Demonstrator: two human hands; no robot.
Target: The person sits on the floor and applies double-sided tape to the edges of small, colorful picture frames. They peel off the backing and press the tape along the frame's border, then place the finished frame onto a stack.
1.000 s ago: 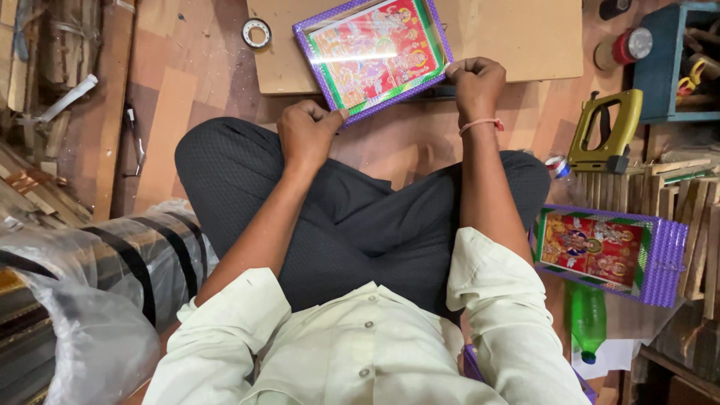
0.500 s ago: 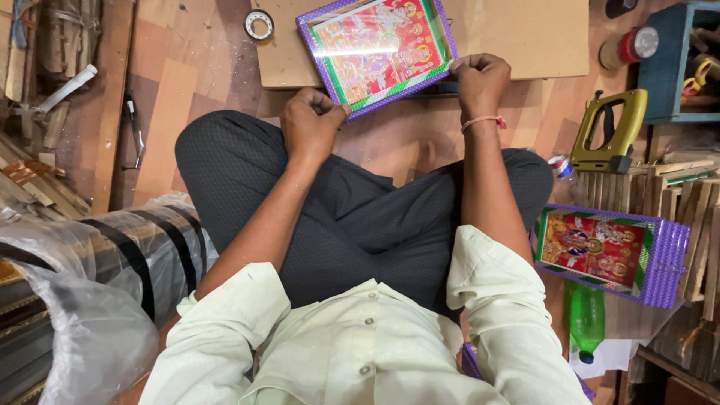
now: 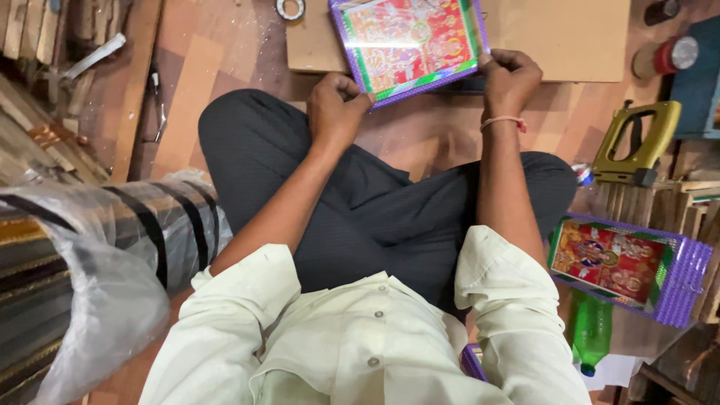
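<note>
Framed picture (image 3: 411,43), red and gold print in a purple and green moulding, lies face up at 12 o'clock of the seated person, on a cardboard sheet (image 3: 570,37) spread on the tiled floor (image 3: 225,67). Frame sits slightly skewed, its near edge tilted up to the right.

Left hand (image 3: 336,105) curled tight at the near-left corner of the frame, fingers folded in, gripping the moulding edge. Right hand (image 3: 511,75) likewise closed on the right edge near the lower right corner; a pink thread band (image 3: 504,120) on that wrist. Whether either hand also pinches something small, cannot tell.

Judgement on doing this well: both hands hold opposite corners, so pressure should stay even to keep the frame square and flat on the cardboard; squeeze on the moulding only, thumbs off the print face. Keep the frame backed by the cardboard rather than the bare floor.

Outward: roll of tape (image 3: 289,8) at 11 o'clock, just off the cardboard's left end. Yellow-green staple gun (image 3: 636,146) at 2 o'clock, well apart from the right hand. Stack of finished frames (image 3: 626,266) with the same purple moulding at 4 o'clock, a green bottle (image 3: 589,330) just beneath it. Red-capped container (image 3: 664,56) at 1 o'clock. Plastic-wrapped bundle of mouldings (image 3: 97,247) at 8 o'clock; loose wooden strips (image 3: 37,127) at 10 o'clock. Person sits cross-legged, dark trousers, pale shirt.
</note>
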